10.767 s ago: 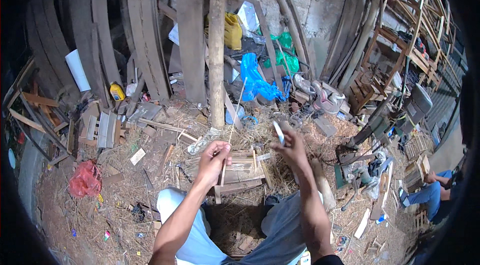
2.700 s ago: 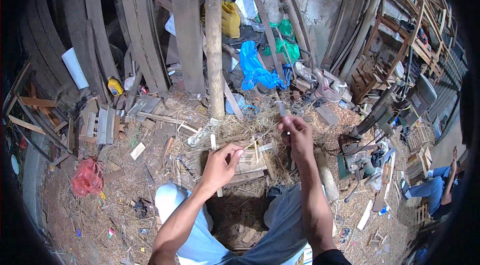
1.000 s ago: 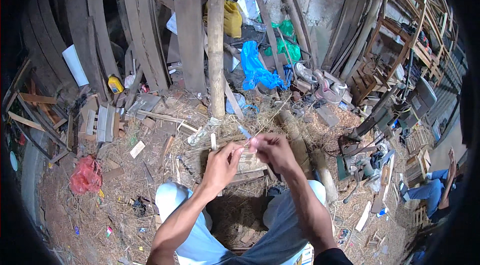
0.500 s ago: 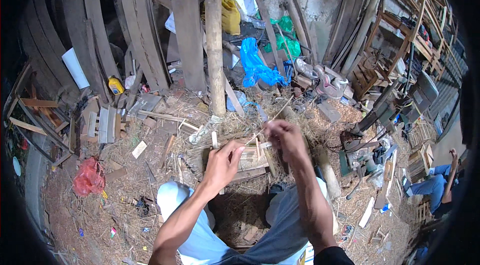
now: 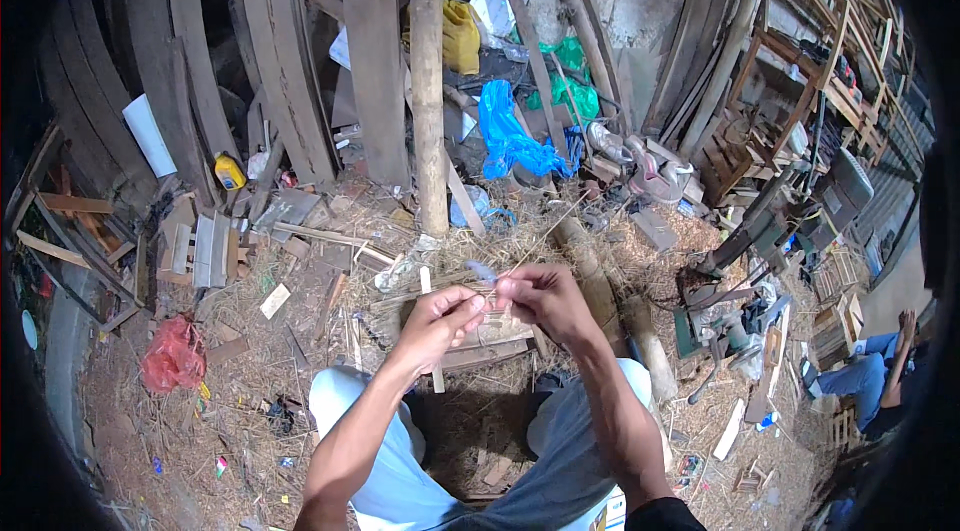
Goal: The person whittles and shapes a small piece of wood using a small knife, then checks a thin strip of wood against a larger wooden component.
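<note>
Near the middle of the view my left hand (image 5: 447, 329) pinches a thin pale stick (image 5: 548, 234) that runs diagonally up to the right. Close beside it my right hand (image 5: 538, 303) is closed on a small knife (image 5: 483, 272), its pale blurred blade lying across the stick with the thumb behind it. Under my hands, between my knees, lie a pile of thin wooden slats (image 5: 395, 306) and a board (image 5: 480, 356) on straw.
Planks (image 5: 285, 61) and a pole (image 5: 432, 91) stand at the back, among plastic bags (image 5: 515, 131). A metal machine (image 5: 730, 261) stands right, wood scraps (image 5: 205, 246) and a red bag (image 5: 173, 356) left. Another person's legs (image 5: 862, 383) show at far right.
Since half a second ago, my right hand and the knife have moved down and left along the stick toward my left hand. Earlier, the right hand was farther up and right.
</note>
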Tool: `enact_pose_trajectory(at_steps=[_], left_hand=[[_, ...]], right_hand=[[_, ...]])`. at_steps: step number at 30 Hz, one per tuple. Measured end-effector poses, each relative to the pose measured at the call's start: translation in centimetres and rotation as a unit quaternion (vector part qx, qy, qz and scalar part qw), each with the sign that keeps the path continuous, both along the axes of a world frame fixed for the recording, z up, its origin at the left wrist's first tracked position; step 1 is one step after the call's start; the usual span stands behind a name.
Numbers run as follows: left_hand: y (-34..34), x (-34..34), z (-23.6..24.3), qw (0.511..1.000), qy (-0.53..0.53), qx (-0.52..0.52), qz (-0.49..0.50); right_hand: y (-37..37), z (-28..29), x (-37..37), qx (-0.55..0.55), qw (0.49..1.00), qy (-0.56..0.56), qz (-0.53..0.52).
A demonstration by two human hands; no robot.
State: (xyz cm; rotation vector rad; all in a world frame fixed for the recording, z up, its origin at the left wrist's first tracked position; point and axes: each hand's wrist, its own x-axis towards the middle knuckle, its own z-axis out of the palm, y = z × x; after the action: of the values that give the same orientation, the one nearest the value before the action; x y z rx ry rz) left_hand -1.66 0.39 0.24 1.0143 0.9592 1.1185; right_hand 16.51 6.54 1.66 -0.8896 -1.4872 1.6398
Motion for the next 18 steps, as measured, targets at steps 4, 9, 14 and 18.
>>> enact_pose_trajectory(at_steps=[4, 9, 14, 18], left_hand=[[-0.3, -0.3, 0.7, 0.998, -0.03, -0.052, -0.015], [-0.5, 0.0, 0.2, 0.995, -0.059, -0.071, -0.024], [-0.4, -0.1, 0.4, 0.999, -0.028, -0.024, -0.009], [-0.7, 0.1, 0.3, 0.999, -0.012, -0.045, -0.018]], right_hand=[[2.0, 0.9, 1.9, -0.008, 0.989, 0.067, -0.128], [-0.3, 1.2, 0.4, 0.019, 0.999, -0.007, -0.048], [-0.3, 0.2, -0.1, 0.002, 1.0, 0.017, 0.012], [1.4, 0.8, 1.7, -0.034, 0.995, 0.07, -0.061]])
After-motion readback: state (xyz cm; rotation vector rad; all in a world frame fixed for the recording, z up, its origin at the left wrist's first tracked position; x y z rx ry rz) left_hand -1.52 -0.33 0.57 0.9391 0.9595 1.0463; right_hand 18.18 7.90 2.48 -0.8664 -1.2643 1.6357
